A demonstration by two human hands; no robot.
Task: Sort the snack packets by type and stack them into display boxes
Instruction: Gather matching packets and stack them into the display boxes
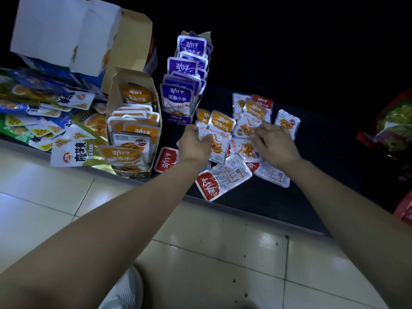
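Clutching two orange packets (220,127) in my left grip (194,145), I pinch a third orange packet (247,124) with my right grip (276,145), among four red packets (209,184) right of two display boxes (110,108).

red packet (166,160) partly behind left hand (195,144)

Glossy foil-like plastic snack packets (219,132) lie beside matt cardboard display boxes (116,90), above smooth, shiny floor tiles (211,241) with dark specks.
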